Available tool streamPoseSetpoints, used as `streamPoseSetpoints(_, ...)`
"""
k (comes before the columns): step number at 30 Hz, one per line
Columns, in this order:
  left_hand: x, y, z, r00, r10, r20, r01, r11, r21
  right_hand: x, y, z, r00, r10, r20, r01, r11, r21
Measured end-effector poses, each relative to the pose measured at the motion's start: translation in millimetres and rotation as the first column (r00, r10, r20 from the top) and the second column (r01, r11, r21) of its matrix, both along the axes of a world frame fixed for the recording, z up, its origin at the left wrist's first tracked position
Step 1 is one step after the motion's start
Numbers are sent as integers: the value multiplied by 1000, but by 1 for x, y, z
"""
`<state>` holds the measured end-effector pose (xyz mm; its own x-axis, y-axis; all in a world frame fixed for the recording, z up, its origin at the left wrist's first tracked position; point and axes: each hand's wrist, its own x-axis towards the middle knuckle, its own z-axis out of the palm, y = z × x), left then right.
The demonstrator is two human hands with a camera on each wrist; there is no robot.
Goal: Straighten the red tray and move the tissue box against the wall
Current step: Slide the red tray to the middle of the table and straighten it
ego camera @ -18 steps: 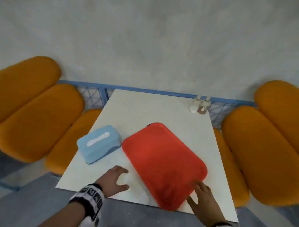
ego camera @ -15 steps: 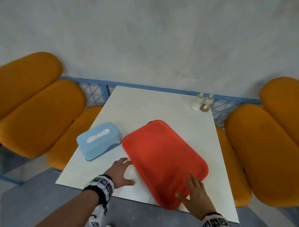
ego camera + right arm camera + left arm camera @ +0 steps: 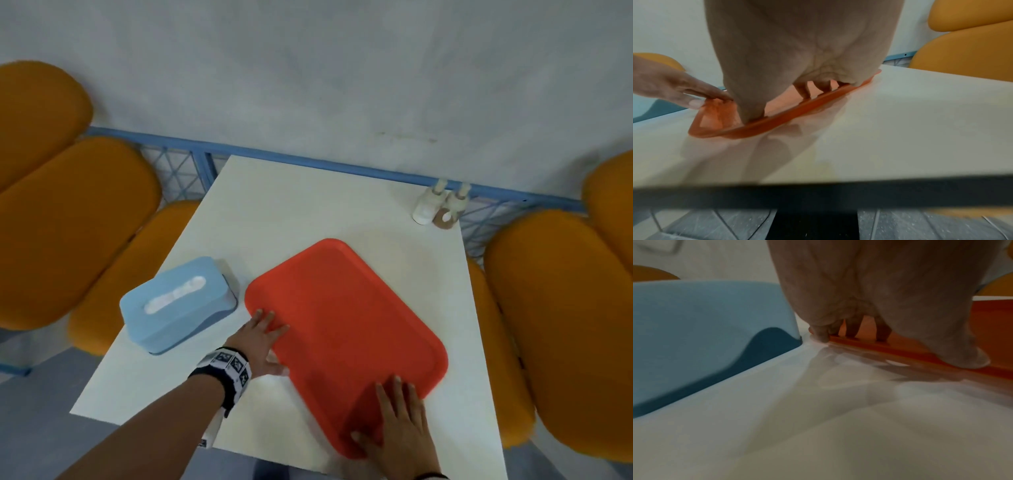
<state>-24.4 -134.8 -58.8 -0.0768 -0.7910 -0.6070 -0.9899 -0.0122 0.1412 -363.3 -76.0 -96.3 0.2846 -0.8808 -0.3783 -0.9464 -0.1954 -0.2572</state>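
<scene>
My flat red plastic tray (image 3: 346, 329) lies skewed on the white desk (image 3: 301, 205), its long axis running from 11 o'clock to 5 o'clock. My left hand (image 3: 260, 339) rests with straight, spread fingers over the tray's 9 o'clock rim, thumb on the desk beside it. My right hand (image 3: 400, 431) lies flat on the tray's near corner at 6 o'clock, thumb at the rim. The light blue plastic tissue box (image 3: 178, 305) stands at 9 o'clock, just beside the tray, well short of the grey wall (image 3: 308, 85). Bare desk runs to 12 o'clock; two small bottles (image 3: 438, 205) stand at 1 o'clock.
</scene>
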Motion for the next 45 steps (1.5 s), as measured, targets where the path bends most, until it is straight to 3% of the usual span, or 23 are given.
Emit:
streamPoseSetpoints(22, 55, -248, -4, 990, 134, -40, -134, 991, -15, 69, -285, 28, 994, -29, -110, 39, 995, 93)
streamPoseSetpoints(26, 74, -280, 7, 996, 89, -9, -89, 990, -107, 93, -281, 28, 988, -136, 72, 143, 984, -104)
streamPoseSetpoints(28, 88, -295, 10, 997, 72, 5, -71, 992, -108, 108, -262, 26, 967, -204, 152, 221, 969, -108)
streamPoseSetpoints(31, 103, -303, 7, 999, 47, 26, -47, 999, -29, 114, -238, 10, 995, -99, 10, 99, 994, -48)
streamPoseSetpoints(35, 94, -289, 6, 994, 54, 91, -52, 998, -18, 92, -256, 6, 996, -16, -87, 13, 999, -34)
streamPoseSetpoints(39, 69, -268, 4, 985, 130, 116, -129, 991, -22, 64, -301, 17, 994, 19, -105, -18, 1000, 8)
streamPoseSetpoints(45, 59, -256, -4, 975, 217, 39, -217, 976, -18, 47, -342, 26, 992, 97, -83, -92, 994, 60)
